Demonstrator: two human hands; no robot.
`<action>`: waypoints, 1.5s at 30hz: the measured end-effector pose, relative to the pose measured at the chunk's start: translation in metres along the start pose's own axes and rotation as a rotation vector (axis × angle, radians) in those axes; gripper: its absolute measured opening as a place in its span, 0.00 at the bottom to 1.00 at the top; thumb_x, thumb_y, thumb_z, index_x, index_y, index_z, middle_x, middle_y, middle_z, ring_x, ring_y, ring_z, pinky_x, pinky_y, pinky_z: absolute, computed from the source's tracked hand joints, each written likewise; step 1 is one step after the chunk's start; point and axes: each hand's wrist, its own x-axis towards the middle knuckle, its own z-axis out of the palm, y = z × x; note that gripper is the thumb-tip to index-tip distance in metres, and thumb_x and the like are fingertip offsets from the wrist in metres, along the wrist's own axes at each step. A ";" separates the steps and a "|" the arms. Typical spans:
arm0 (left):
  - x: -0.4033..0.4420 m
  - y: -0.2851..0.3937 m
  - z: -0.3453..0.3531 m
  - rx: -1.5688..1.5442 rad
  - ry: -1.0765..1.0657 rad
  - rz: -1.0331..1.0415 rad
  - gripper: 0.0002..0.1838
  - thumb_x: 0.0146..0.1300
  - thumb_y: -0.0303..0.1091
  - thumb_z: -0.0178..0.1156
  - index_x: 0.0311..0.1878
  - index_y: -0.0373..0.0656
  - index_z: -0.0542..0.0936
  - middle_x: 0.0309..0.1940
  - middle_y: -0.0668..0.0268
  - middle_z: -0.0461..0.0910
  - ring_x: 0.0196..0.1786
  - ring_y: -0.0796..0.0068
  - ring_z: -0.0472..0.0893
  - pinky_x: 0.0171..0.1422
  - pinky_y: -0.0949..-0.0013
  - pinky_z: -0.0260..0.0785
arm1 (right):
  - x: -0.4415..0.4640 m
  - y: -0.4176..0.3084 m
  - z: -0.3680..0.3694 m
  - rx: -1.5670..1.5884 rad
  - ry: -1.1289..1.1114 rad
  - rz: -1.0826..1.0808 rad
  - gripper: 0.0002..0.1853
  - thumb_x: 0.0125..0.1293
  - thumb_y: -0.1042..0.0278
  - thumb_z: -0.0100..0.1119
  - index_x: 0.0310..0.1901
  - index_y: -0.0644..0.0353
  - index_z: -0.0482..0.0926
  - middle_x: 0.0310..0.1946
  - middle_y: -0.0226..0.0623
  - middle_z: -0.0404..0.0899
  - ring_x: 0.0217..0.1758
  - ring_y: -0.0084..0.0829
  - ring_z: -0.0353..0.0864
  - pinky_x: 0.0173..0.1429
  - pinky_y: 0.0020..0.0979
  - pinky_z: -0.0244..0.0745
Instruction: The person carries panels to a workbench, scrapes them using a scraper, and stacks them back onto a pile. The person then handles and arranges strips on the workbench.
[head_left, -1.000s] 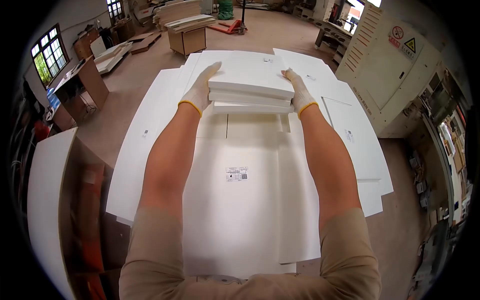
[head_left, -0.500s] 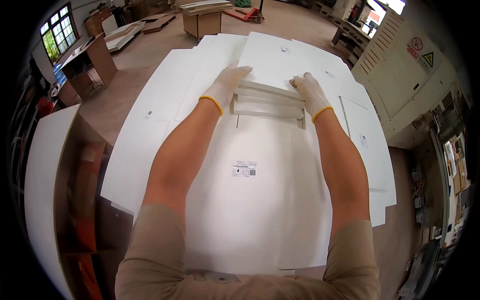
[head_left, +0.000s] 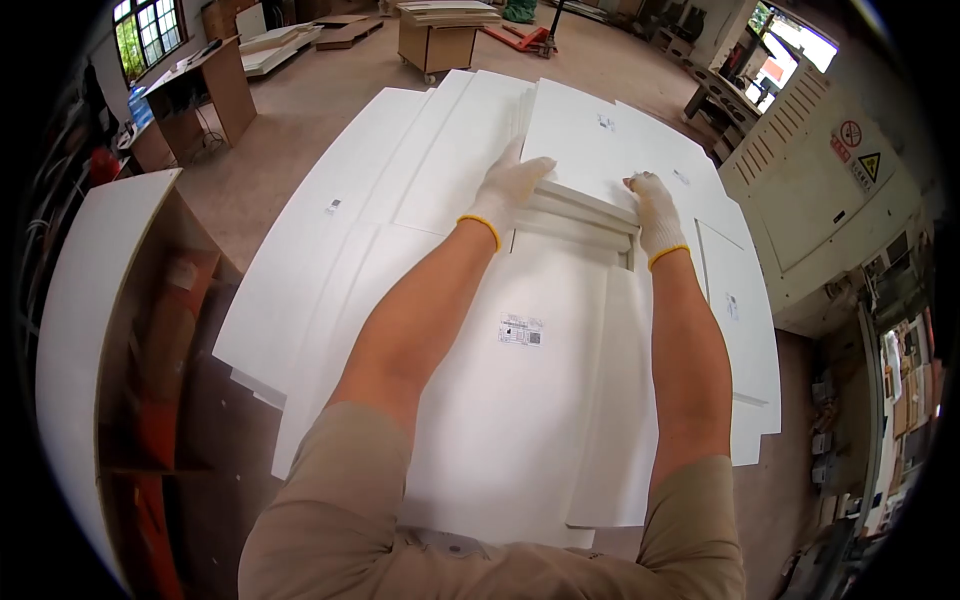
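Observation:
My left hand (head_left: pixel 512 190), in a white knit glove with a yellow cuff, grips the left near corner of a white panel (head_left: pixel 570 145). At the right near corner, my right hand (head_left: pixel 656 215), gloved the same way, has its fingers curled at the panel's edge. A small printed label is on the panel's top face. More white boards (head_left: pixel 575 228) are stacked under its near edge. Closer to me lies a large white board (head_left: pixel 480 430) bearing a paper label (head_left: pixel 521 330). The glove hides part of the left corner.
White panels (head_left: pixel 290 260) overlap at the left, and more (head_left: pixel 740 350) at the right. An open-sided cabinet (head_left: pixel 100 300) stands on the left. A metal cabinet with warning signs (head_left: pixel 800 190) is at the right. A wheeled board cart (head_left: pixel 437 45) and red pallet jack (head_left: pixel 520 40) are farther back.
The view has shifted, so most things appear farther right. Both hands and the gripped panel have come slightly nearer to me, over the boards beneath. Both hands keep their hold.

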 end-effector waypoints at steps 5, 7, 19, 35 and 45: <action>-0.009 0.006 0.015 0.289 0.216 -0.015 0.39 0.60 0.48 0.61 0.72 0.40 0.66 0.63 0.50 0.75 0.66 0.55 0.73 0.70 0.62 0.62 | -0.023 -0.014 -0.008 -0.141 -0.043 0.086 0.33 0.63 0.55 0.56 0.69 0.57 0.67 0.69 0.46 0.67 0.70 0.42 0.65 0.68 0.38 0.61; -0.006 0.003 0.018 0.280 0.260 -0.004 0.38 0.61 0.50 0.60 0.72 0.40 0.67 0.64 0.49 0.75 0.67 0.53 0.73 0.72 0.61 0.61 | -0.040 -0.012 -0.003 -0.230 0.083 -0.025 0.40 0.62 0.47 0.52 0.72 0.60 0.61 0.62 0.55 0.74 0.70 0.49 0.67 0.67 0.39 0.66; -0.013 -0.008 -0.021 0.883 -0.188 0.359 0.61 0.47 0.46 0.78 0.79 0.46 0.49 0.72 0.52 0.63 0.70 0.56 0.70 0.73 0.60 0.65 | -0.067 0.016 -0.019 -1.035 -0.028 -0.483 0.44 0.57 0.60 0.71 0.74 0.37 0.58 0.78 0.39 0.49 0.73 0.41 0.67 0.69 0.40 0.73; 0.001 0.006 -0.010 1.289 -0.056 0.103 0.38 0.61 0.48 0.61 0.73 0.49 0.65 0.71 0.58 0.67 0.70 0.55 0.70 0.73 0.59 0.64 | -0.144 -0.016 -0.049 -1.195 -0.211 -0.599 0.30 0.60 0.63 0.65 0.65 0.52 0.70 0.69 0.41 0.65 0.67 0.43 0.71 0.70 0.41 0.68; -0.259 0.115 -0.266 1.052 0.278 0.142 0.30 0.64 0.51 0.62 0.64 0.42 0.76 0.61 0.57 0.79 0.62 0.62 0.78 0.69 0.65 0.67 | -0.402 -0.047 -0.168 -0.567 -0.172 -1.262 0.24 0.58 0.77 0.59 0.58 0.62 0.75 0.57 0.47 0.77 0.57 0.48 0.79 0.65 0.48 0.74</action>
